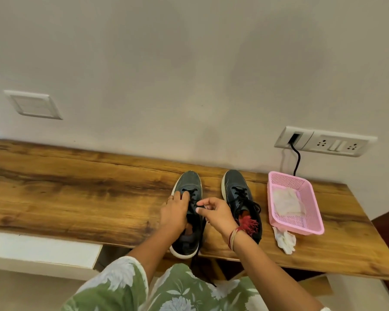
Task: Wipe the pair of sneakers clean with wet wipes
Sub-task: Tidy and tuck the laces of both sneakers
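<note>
Hands work the left sneaker (187, 212) on the tabletop (76, 194): left hand (174, 212) grips its tongue, right hand (213, 212) pinches a lace (194, 202). Wiping seemingly needs a wipe (284, 240) next.

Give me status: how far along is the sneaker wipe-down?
Done: a crumpled wipe lies on the table beside the pink basket, so some wiping has likely happened. In hand: the left hand and right hand are both at the laces of the left sneaker, neither holding a wipe. Left: the right sneaker stands untouched; wipes remain in the basket.
</note>
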Available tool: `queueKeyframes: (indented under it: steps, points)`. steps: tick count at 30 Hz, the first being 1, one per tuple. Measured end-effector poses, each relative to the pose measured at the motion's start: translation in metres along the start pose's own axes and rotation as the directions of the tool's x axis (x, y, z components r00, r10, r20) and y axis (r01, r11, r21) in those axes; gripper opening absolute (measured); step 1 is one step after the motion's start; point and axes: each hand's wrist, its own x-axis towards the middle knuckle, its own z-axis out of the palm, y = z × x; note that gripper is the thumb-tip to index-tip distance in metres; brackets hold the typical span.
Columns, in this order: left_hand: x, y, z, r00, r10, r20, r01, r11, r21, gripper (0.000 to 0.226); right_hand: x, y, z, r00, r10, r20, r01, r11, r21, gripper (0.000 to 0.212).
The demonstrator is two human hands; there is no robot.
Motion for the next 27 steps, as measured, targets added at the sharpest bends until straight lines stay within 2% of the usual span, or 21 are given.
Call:
queueKeyframes:
  steps: [2,4,10,16,22,27]
  points:
    - [0.003,0.002,0.002,0.999,-0.015,-0.037,0.014,0.999,-0.03,0.049,-0.006,-0.008,-0.007,0.998,-0.023,0.055,0.019,0.997,0.074,0.01]
    - [0.004,0.001,0.003,0.998,-0.014,-0.067,0.009,0.997,-0.075,0.046,-0.009,-0.012,-0.015,0.997,-0.059,0.052,0.055,0.995,0.081,0.011]
    - [0.002,-0.012,0.005,0.986,0.116,-0.124,-0.13,0.985,-0.112,0.043,-0.01,-0.013,-0.027,0.997,-0.075,0.021,0.074,0.996,0.049,0.015]
    - [-0.002,-0.012,0.006,0.984,0.062,-0.169,-0.112,0.946,-0.305,0.039,-0.01,-0.024,-0.03,0.994,-0.109,0.02,0.106,0.987,0.119,0.012]
    - [-0.006,-0.017,0.008,0.968,0.047,-0.248,-0.128,0.939,-0.319,0.029,-0.009,-0.027,-0.031,0.991,-0.131,-0.003,0.13,0.983,0.133,0.011]
    - [-0.004,-0.021,0.009,0.95,0.149,-0.273,-0.203,0.962,-0.182,0.025,-0.008,-0.024,-0.031,0.992,-0.123,-0.042,0.127,0.982,0.141,0.011]
